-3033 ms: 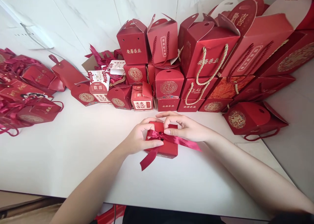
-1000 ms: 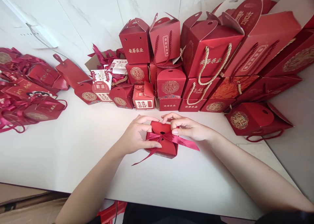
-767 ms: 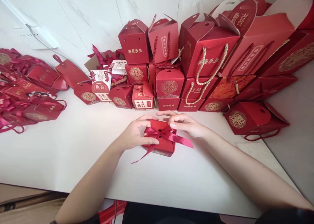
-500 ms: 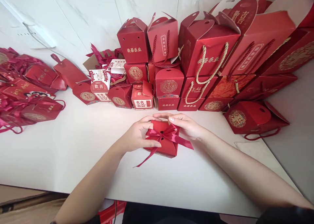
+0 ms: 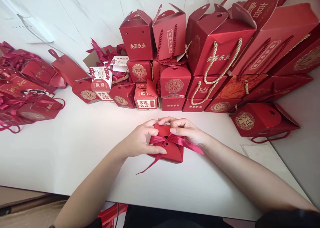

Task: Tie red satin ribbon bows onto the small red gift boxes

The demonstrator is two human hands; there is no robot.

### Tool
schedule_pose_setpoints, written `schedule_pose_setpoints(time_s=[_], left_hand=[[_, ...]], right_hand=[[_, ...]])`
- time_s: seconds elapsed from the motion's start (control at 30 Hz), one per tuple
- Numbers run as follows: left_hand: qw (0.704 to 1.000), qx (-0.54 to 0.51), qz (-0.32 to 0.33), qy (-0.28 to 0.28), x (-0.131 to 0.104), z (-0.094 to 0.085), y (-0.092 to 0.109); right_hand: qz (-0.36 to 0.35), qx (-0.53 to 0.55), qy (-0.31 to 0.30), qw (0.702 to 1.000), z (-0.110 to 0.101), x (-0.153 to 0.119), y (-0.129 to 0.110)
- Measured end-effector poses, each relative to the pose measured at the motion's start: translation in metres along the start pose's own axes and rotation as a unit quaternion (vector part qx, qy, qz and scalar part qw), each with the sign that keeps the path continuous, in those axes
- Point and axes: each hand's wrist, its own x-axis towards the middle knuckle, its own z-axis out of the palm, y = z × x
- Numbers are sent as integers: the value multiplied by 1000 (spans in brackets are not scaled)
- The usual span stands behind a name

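A small red box [image 5: 172, 152] lies near the middle of the white table, a crimson ribbon [image 5: 186, 143] tied in a bow over its top. The ribbon's tails trail off toward the lower left and the right. My left hand [image 5: 142, 138] grips the box's left side, with its thumb near the bow and its fingers at the far edge. My right hand [image 5: 187, 129] is at the far right corner, fingers curled around the box and thumb on the ribbon by the bow's right loop.
Stacked red gift boxes with rope handles [image 5: 220, 55] line the wall behind. Ribboned red boxes [image 5: 37, 108] are piled at the left on the white table [image 5: 75, 148]. One box [image 5: 260, 119] lies at the right, near a flat pale sheet [image 5: 260, 158].
My right thumb and fingers have bent inward onto the ribbon and the box's far edge. The bow's right loop looks lower and flatter. The camera view has shifted slightly.
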Motion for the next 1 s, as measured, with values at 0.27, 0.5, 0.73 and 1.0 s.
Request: schedule_pose_setpoints(time_s=[0.27,0.5,0.73,1.0], left_hand=[[996,-78,20,35,4,2,-5],[989,-71,-55,121,6,13,-4],[992,-6,-69,106,4,9,-4],[995,-14,-52,83,3,9,-4]], right_hand=[[-20,-84,-23,996,-10,2,-9],[-6,-140,-61,988,-9,1,-20],[0,-70,0,998,5,6,-8],[-32,-50,44,997,3,8,9]])
